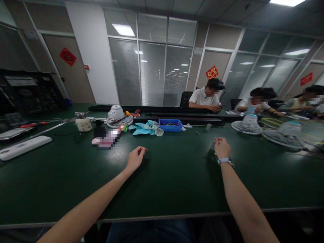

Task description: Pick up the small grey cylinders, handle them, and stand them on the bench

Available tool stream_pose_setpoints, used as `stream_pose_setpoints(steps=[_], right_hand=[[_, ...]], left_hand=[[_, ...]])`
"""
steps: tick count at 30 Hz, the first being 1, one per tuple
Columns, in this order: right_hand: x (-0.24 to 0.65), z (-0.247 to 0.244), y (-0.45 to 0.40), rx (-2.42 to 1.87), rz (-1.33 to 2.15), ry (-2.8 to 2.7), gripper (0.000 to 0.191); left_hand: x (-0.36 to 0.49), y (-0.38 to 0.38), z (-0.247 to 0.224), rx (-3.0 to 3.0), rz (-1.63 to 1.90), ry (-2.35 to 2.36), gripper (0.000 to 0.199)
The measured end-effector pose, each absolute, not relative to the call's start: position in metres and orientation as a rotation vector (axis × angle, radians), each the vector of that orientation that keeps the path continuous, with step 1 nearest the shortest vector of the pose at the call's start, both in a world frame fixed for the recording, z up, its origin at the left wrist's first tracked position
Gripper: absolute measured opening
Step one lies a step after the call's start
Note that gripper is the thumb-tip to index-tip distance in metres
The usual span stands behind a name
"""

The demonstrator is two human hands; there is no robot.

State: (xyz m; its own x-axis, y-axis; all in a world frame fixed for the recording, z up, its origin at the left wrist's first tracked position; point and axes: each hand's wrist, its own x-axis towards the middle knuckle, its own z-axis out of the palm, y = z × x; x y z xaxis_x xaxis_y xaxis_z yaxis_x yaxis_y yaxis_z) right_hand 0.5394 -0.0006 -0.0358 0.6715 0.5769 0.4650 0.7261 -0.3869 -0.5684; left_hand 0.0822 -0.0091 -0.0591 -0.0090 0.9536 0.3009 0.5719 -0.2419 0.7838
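Note:
My left hand [136,158] is over the green table [172,189], its fingers curled in and pressed together; whatever they hold, if anything, is too small to make out. Further right, my right hand [222,147], with a watch [225,161] at the wrist, is closed too. A small greyish, see-through piece [213,146] shows at its fingertips, but its kind is unclear. Beyond the hands lie light-blue fan blades [143,128] and a blue bin [170,125] of small parts. A small greyish cylinder [208,127] stands past my right hand.
White fan parts [115,116] sit at the back left, with more fan parts [248,125] at the right. A jar [83,122], a pinkish item [106,138] and a white power strip [25,147] lie leftward. Black rails [157,109] cross the back. Other people sit across the table.

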Motion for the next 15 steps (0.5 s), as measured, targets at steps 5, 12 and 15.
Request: stream_pose_setpoints(steps=[5,12,15], right_hand=[[0.537,-0.035,-0.001,-2.171,-0.29,-1.007,0.033],[0.556,-0.034,-0.001,-2.22,-0.305,-1.224,0.032],[0.573,-0.042,-0.003,-2.12,-0.266,-1.288,0.036]], left_hand=[[0.08,-0.015,-0.058,1.87,1.069,1.53,0.041],[0.065,-0.01,-0.052,1.878,0.916,1.422,0.041],[0.061,0.001,-0.05,1.848,0.903,1.406,0.041]])
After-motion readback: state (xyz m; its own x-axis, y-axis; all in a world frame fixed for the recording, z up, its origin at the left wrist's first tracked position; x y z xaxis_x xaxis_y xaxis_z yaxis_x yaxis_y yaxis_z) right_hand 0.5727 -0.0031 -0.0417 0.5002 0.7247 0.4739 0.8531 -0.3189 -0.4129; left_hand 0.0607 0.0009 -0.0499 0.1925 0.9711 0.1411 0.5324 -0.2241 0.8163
